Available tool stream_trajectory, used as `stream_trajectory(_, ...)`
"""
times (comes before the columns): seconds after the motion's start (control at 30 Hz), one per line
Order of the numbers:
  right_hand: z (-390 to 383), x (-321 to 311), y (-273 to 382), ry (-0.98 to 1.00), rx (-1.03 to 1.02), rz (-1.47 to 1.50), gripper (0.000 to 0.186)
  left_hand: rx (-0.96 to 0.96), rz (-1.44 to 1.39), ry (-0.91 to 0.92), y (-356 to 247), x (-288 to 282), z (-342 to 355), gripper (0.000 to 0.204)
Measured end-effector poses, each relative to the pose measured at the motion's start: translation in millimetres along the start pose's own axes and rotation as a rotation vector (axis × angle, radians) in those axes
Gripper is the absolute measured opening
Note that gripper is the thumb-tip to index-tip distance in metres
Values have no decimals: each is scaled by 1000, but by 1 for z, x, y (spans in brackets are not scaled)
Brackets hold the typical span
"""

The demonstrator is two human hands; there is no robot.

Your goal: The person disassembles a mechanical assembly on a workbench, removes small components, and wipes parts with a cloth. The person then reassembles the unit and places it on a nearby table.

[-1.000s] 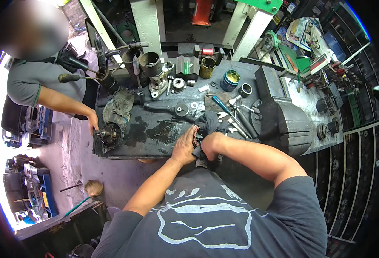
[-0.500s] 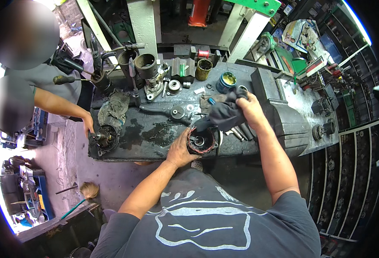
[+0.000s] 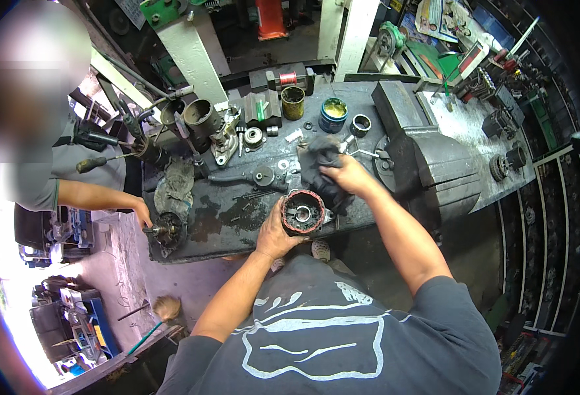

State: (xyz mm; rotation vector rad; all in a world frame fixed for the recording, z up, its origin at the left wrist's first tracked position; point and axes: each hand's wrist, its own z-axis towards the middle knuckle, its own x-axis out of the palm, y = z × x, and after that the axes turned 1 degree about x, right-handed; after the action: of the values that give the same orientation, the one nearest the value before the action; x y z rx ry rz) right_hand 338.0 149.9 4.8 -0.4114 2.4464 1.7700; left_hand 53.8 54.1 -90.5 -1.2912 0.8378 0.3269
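Observation:
My left hand (image 3: pixel 277 234) is closed around the side of a round motor stator (image 3: pixel 303 212) at the bench's near edge. Its open top faces up, showing a ring of red windings and a dark hollow with a metal ring inside. My right hand (image 3: pixel 350 176) grips a crumpled dark rag (image 3: pixel 323 172), which hangs low over the bench just beyond the stator; whether it touches the bench I cannot tell. Left of the rag lies a dark long-handled tool with a round head (image 3: pixel 262 176). A metal rod-like part (image 3: pixel 364 153) lies close to my right hand.
Another person's hand (image 3: pixel 144 214) rests by a greasy motor part (image 3: pixel 166 230) at the bench's left end, near a dirty cloth (image 3: pixel 175 184). Along the back stand a blue tin of yellow grease (image 3: pixel 333 117), a brown can (image 3: pixel 292 103) and metal cylinders (image 3: pixel 201 117). A large dark vise-like block (image 3: pixel 435 158) fills the right.
My right hand has brought the rag down and left, away from the stator's opening to the bench beyond it. My left hand keeps its hold on the stator. The whole view has shifted.

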Motion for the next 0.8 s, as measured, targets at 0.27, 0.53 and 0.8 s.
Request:
stream_trajectory(0.27, -26, 79, -73, -118, -116, -504, 77, -80, -22, 46, -12, -4, 2, 136)
stream_trajectory(0.53, -39, -37, -120, -657, -125, -82, 74, 113, 283, -155, -27, -6, -5, 126)
stream_trajectory(0.8, -105, 0, -109, 39, -201, -752, 47, 460, 592, 53, -56, 2, 5, 38)
